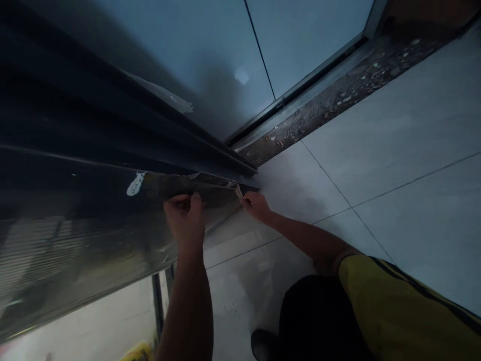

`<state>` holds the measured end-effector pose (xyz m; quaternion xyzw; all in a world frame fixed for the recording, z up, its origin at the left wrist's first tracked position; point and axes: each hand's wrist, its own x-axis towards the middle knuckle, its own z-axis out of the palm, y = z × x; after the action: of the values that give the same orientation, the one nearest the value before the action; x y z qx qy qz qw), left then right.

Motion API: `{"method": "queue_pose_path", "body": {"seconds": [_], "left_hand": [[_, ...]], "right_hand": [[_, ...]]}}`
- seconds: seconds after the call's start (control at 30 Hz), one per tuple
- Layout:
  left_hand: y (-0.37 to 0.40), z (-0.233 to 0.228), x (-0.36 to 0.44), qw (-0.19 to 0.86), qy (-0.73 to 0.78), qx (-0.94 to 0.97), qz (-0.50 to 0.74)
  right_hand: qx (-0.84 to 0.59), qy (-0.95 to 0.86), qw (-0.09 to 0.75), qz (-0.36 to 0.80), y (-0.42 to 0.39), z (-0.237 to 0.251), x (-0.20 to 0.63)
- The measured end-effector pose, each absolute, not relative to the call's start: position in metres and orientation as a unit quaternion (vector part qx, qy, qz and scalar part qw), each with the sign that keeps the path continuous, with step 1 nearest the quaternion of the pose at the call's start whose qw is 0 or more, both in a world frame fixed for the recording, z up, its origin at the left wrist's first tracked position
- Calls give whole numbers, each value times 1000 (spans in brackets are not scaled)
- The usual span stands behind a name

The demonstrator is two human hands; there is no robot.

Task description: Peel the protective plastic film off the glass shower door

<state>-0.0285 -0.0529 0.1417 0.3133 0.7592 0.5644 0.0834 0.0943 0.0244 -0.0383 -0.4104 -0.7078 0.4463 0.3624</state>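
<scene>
pinching a thin strip (239,191) is the right hand (256,204); the left hand (186,220) (curled, hold unclear) is by the glossy panel (101,225).

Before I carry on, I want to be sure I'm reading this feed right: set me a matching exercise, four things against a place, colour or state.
Things:
1. right hand
2. left hand
3. sleeve
4. floor

Descriptions:
A. pale tiles with dark joint lines
B. closed at the end of a pale strip
C. yellow with dark stripes
D. fingers bent, in front of the dark panel

Pairs: 1-B, 2-D, 3-C, 4-A
</scene>
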Motion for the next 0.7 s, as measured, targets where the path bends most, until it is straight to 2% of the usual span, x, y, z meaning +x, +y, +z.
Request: {"method": "queue_pose_path", "body": {"seconds": [0.2,0.47,0.7], "left_hand": [[-52,133,-32,92,746,340,565],[-51,126,-37,53,761,369,531],[-49,125,-36,63,762,365,532]], "right_hand": [[-515,-638,372,434,31,-40,84],[-519,-749,224,346,35,-18,71],[-443,-831,184,281,34,-16,85]]}}
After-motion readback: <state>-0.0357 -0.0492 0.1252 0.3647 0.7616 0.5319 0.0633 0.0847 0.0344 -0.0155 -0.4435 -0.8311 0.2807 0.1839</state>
